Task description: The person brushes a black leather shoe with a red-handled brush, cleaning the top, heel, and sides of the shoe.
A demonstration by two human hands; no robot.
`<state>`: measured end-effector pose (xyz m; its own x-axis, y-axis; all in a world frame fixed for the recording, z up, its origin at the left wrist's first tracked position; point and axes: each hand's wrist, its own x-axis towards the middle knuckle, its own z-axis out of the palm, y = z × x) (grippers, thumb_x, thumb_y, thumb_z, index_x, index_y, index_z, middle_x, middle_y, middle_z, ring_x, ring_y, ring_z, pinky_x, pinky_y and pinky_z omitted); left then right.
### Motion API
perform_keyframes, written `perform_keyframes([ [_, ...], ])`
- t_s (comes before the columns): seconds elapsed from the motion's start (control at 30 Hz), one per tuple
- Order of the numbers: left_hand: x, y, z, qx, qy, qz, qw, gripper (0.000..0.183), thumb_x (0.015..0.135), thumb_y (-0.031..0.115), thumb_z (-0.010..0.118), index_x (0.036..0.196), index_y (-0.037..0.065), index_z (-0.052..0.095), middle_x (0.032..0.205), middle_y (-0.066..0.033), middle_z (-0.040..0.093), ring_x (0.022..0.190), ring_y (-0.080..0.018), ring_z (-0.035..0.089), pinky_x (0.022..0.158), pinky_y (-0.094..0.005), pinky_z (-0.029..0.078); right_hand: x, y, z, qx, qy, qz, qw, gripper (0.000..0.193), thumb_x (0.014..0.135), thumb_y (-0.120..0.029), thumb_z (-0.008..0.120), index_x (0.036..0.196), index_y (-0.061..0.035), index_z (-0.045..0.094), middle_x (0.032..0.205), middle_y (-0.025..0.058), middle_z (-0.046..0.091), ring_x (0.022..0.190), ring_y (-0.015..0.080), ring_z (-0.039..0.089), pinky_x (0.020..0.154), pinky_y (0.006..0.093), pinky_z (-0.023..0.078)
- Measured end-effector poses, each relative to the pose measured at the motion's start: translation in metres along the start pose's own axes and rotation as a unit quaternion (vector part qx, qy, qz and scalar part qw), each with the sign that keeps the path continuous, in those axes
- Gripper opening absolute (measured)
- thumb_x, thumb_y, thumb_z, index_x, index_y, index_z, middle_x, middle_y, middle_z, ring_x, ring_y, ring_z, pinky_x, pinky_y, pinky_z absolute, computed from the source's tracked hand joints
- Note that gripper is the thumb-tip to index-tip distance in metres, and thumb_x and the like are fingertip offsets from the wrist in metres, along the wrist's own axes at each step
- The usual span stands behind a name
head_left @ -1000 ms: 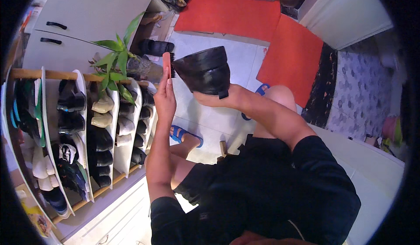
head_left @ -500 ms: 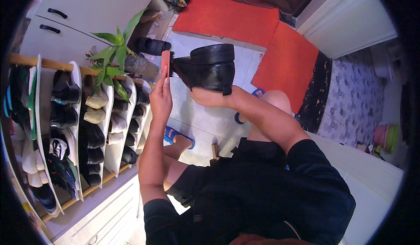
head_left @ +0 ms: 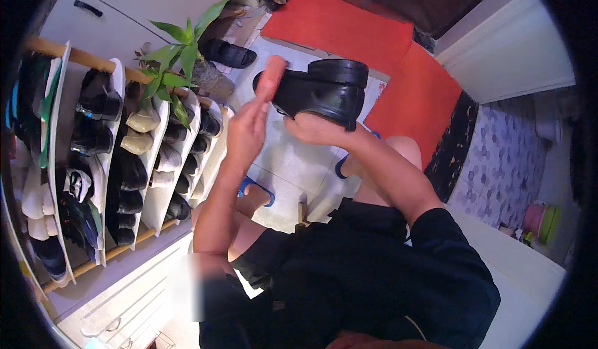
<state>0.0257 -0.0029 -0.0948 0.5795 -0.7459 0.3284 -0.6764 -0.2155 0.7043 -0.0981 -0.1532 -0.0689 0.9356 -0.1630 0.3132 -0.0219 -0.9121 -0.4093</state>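
Out in front of me, my right hand [head_left: 314, 129] grips a black leather shoe [head_left: 333, 98] from its near side. The toe points left, and the thick heel is turned up and away from me. My left hand [head_left: 248, 124] is closed round the end of a red-backed shoe brush [head_left: 271, 78]. The brush lies over the front part of the shoe, slightly blurred, with its bristles hidden from me. I cannot tell whether the bristles touch the leather.
At left stands a shoe rack [head_left: 115, 149] packed with shoes, with a potted plant [head_left: 180, 56] by its far end. Beyond it lies a black slipper [head_left: 229, 53]. Red mats [head_left: 349, 22] cover the far floor. A small wooden piece [head_left: 302, 210] shows between my legs.
The brush has moved right from the toe's tip onto the front part of the shoe, and its back has turned more toward me. The shoe has shifted right in view and its toe has swung up.
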Motion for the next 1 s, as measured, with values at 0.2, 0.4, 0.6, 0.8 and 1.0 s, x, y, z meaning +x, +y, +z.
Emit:
perform_keyframes([
  [0.2, 0.013, 0.002, -0.029, 0.090, 0.032, -0.058, 0.994, 0.030, 0.095, 0.008, 0.059, 0.124, 0.010, 0.066, 0.093, -0.0214, 0.069, 0.079, -0.0329, 0.068, 0.074, -0.0386, 0.053, 0.003, 0.003, 0.008, -0.020, 0.119, -0.070, 0.990, 0.034, 0.082, -0.023, 0.057, 0.112, -0.0078, 0.060, 0.102, 0.0164, 0.063, 0.092, 0.0315, 0.062, 0.085, 0.0436, 0.049],
  [0.4, -0.005, -0.003, -0.027, 0.059, 0.006, 0.034, 0.998, 0.036, 0.094, 0.016, 0.060, 0.130, 0.021, 0.062, 0.085, -0.0187, 0.064, 0.074, -0.0382, 0.063, 0.068, -0.0411, 0.052, 0.004, 0.014, 0.013, -0.146, -0.098, -0.071, 0.982, 0.034, 0.087, -0.025, 0.055, 0.115, -0.0061, 0.058, 0.108, 0.0147, 0.062, 0.099, 0.0309, 0.061, 0.093, 0.0442, 0.047],
  [0.6, -0.013, -0.006, -0.031, 0.037, 0.017, 0.127, 0.991, 0.036, 0.095, 0.023, 0.060, 0.131, 0.025, 0.061, 0.084, -0.0176, 0.065, 0.073, -0.0387, 0.064, 0.065, -0.0450, 0.053, 0.005, -0.001, 0.004, 0.083, 0.048, 0.005, 0.995, 0.039, 0.087, -0.028, 0.061, 0.121, -0.0086, 0.061, 0.114, 0.0161, 0.063, 0.109, 0.0344, 0.058, 0.097, 0.0443, 0.044],
  [0.8, 0.004, -0.009, -0.055, 0.039, 0.064, -0.029, 0.997, 0.028, 0.094, 0.018, 0.062, 0.121, 0.018, 0.067, 0.091, -0.0182, 0.067, 0.080, -0.0373, 0.066, 0.069, -0.0435, 0.054, -0.005, 0.008, -0.004, 0.381, -0.114, 0.223, 0.890, 0.037, 0.092, -0.032, 0.059, 0.118, -0.0061, 0.061, 0.095, 0.0089, 0.065, 0.087, 0.0224, 0.060, 0.084, 0.0348, 0.048],
  [1.0, -0.012, 0.029, -0.031, 0.053, -0.082, 0.064, 0.993, 0.029, 0.092, 0.016, 0.062, 0.120, 0.018, 0.066, 0.091, -0.0148, 0.066, 0.078, -0.0357, 0.065, 0.069, -0.0433, 0.054, -0.008, 0.011, 0.006, 0.363, -0.130, 0.196, 0.902, 0.035, 0.092, -0.030, 0.059, 0.117, -0.0049, 0.063, 0.094, 0.0034, 0.064, 0.085, 0.0175, 0.058, 0.080, 0.0308, 0.048],
])
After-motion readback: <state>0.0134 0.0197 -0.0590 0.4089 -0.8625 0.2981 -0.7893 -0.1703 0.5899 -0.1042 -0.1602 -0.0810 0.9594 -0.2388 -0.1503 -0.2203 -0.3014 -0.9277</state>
